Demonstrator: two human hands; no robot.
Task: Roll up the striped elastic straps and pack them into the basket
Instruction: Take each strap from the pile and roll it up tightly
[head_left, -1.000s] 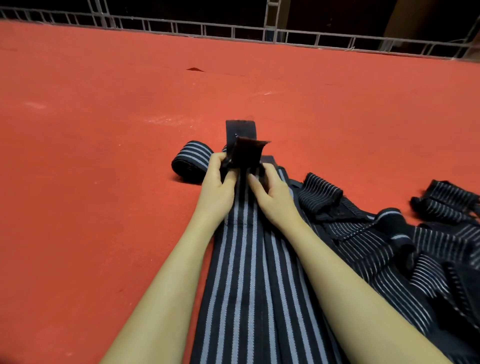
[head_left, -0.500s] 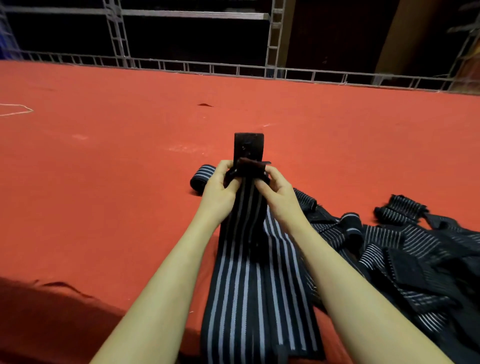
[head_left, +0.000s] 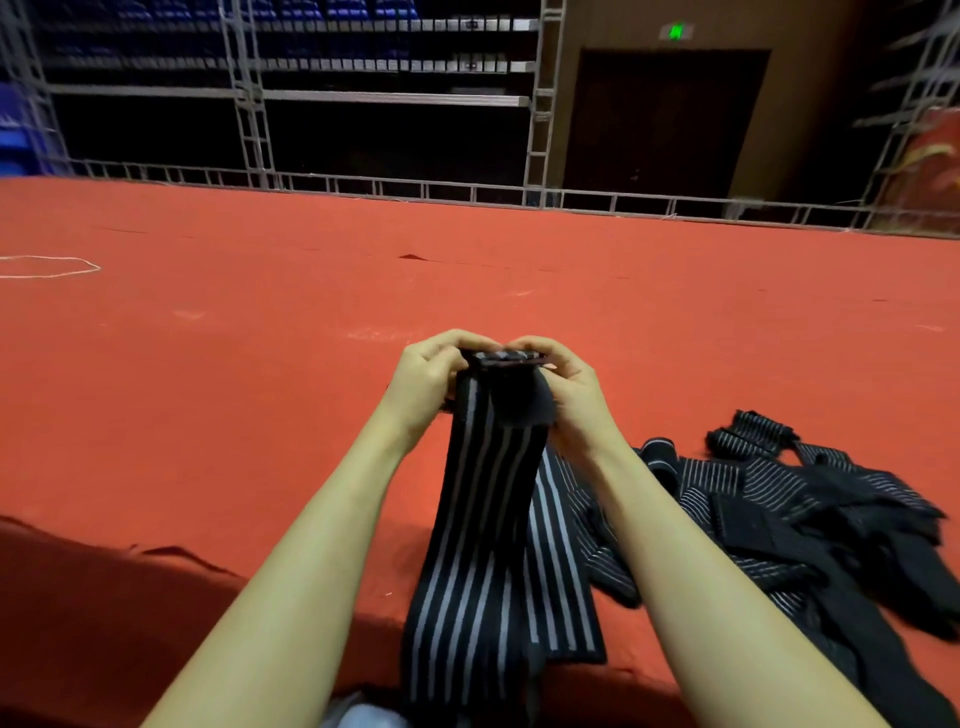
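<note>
Striped strap (head_left: 485, 519) — folded top end pinched between your left hand (head_left: 423, 382) and right hand (head_left: 569, 387); loose straps (head_left: 769, 499) heaped right of your right hand.

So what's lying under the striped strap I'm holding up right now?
Under the held strap, a second striped strap lies flat on the red carpet, partly covered. How far it runs beneath is hidden. Both hands' fingers pinch the top end.

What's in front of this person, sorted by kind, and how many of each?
Hands: 2
Strap being rolled: 1
Heap of loose straps: 1, too tangled to count singly
White cord loop: 1
Basket: 0 in view
Total: 5
</note>
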